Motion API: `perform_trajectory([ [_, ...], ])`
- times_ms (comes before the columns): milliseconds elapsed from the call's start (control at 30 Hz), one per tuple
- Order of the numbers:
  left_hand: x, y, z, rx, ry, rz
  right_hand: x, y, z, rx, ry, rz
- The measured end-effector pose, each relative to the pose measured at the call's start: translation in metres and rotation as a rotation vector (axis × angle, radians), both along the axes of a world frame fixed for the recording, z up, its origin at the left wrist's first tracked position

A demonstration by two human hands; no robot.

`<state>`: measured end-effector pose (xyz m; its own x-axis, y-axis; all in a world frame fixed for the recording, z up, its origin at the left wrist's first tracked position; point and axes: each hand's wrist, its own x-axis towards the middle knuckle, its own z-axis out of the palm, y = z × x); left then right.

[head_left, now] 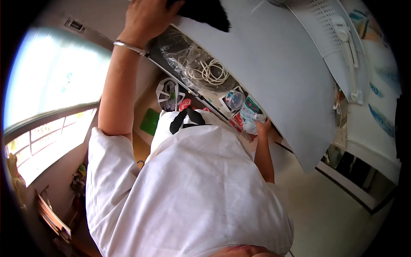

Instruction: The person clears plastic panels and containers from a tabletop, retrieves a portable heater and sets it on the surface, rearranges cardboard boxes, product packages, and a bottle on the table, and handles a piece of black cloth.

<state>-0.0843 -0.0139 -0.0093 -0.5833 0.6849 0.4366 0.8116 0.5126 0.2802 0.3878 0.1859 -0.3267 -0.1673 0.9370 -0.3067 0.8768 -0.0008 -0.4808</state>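
At the top edge, my left hand is closed on a black fuzzy cloth that hangs over the white desktop; its fingertips are partly out of frame. A silvery bangle circles that wrist. Below the desktop an open drawer shows its contents. Inside it, at the right end, my right hand grips the edge of a white and green plastic packet. Beside the packet lies a round clear plastic container. A coiled white cable rests on crumpled clear plastic further left.
The white desktop overhangs the drawer. A perforated white panel with a white handle-like piece stands at the upper right. Under the drawer's left side are a white-handled bag and a green object. A window is at left.
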Motion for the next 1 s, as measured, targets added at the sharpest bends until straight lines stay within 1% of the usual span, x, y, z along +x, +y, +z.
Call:
perform_trajectory([
  [67,0.001,0.002,-0.003,-0.021,0.016,-0.045,-0.005,0.001,0.009,-0.099,-0.051,-0.038],
  [100,0.003,0.003,-0.007,-0.005,0.06,-0.056,-0.014,-0.001,0.026,-0.14,-0.089,-0.046],
  [133,0.006,0.004,-0.011,0.01,0.104,-0.07,-0.016,-0.001,0.029,-0.16,-0.122,-0.055],
  [200,0.015,0.006,-0.011,0.01,0.071,-0.109,-0.017,0.003,0.027,-0.179,-0.185,-0.067],
  [267,0.024,0.007,-0.011,0.03,0.076,-0.172,-0.013,0.008,0.02,-0.201,-0.158,-0.064],
  [300,0.028,0.008,-0.013,0.042,0.088,-0.191,-0.012,0.007,0.022,-0.225,-0.104,-0.056],
  [367,0.035,0.007,-0.012,0.063,0.074,-0.243,-0.013,0.008,0.026,-0.233,-0.113,-0.027],
  [400,0.037,0.006,-0.009,0.032,0.068,-0.25,-0.017,0.008,0.029,-0.215,-0.177,-0.007],
  [467,0.037,0.002,-0.009,0.041,0.057,-0.293,-0.006,0.015,0.013,-0.139,-0.223,0.019],
  [500,0.036,0.001,-0.008,0.038,0.054,-0.303,0.02,0.032,-0.025,-0.08,-0.205,0.025],
  [533,0.034,0.0,-0.008,0.036,0.051,-0.313,0.033,0.042,-0.046,-0.02,-0.187,0.03],
  [633,0.022,-0.004,-0.006,0.026,0.021,-0.358,0.023,0.035,-0.027,-0.038,-0.2,0.019],
  [667,0.015,-0.005,-0.005,0.023,0.007,-0.378,0.019,0.038,-0.02,0.023,-0.267,0.041],
  [733,0.003,-0.007,-0.004,0.001,0.001,-0.317,0.011,0.044,-0.009,0.158,-0.292,0.049],
  [833,-0.018,-0.01,0.003,-0.059,-0.001,-0.217,-0.012,0.063,0.011,0.368,-0.187,0.052],
  [867,-0.029,-0.009,0.001,-0.08,-0.043,-0.186,-0.021,0.071,0.019,0.393,-0.163,0.044],
  [933,-0.04,-0.005,-0.007,0.003,0.185,-0.125,-0.041,0.089,0.037,0.43,-0.117,0.036],
  [1000,-0.046,0.009,-0.031,0.006,0.206,-0.03,-0.056,0.103,0.045,0.401,-0.103,0.024],
])
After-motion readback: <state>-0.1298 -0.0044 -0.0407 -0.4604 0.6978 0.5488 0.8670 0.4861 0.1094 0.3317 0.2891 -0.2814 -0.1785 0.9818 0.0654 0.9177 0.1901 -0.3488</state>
